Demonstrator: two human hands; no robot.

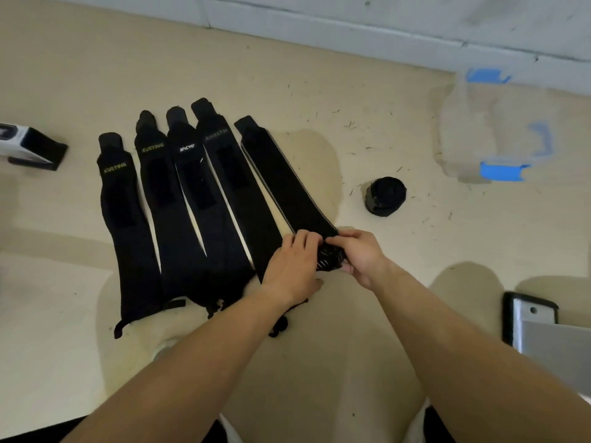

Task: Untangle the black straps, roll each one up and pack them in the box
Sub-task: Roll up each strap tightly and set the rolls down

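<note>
Head view: left hand (pixel 295 260) and right hand (pixel 358 254) both pinch the part-rolled near end of the rightmost flat black fabric strap (pixel 281 180). Four other flat straps (pixel 179 203) lie alongside to its left. A rolled-up black strap (pixel 385 196) stands well apart on the right, with bare beige floor (pixel 351 155) between. The black-and-white cardboard box (pixel 32 145) sits at the left edge, contents unseen.

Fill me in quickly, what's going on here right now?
A person appears to be rolling up the rightmost strap from its near end, with the left-hand grip and right-hand grip both pinching the started roll. Four more straps lie flat side by side to its left, not yet rolled. One rolled strap stands alone to the right. The clear box with blue clips sits farther right; nothing dark shows inside it.
</note>
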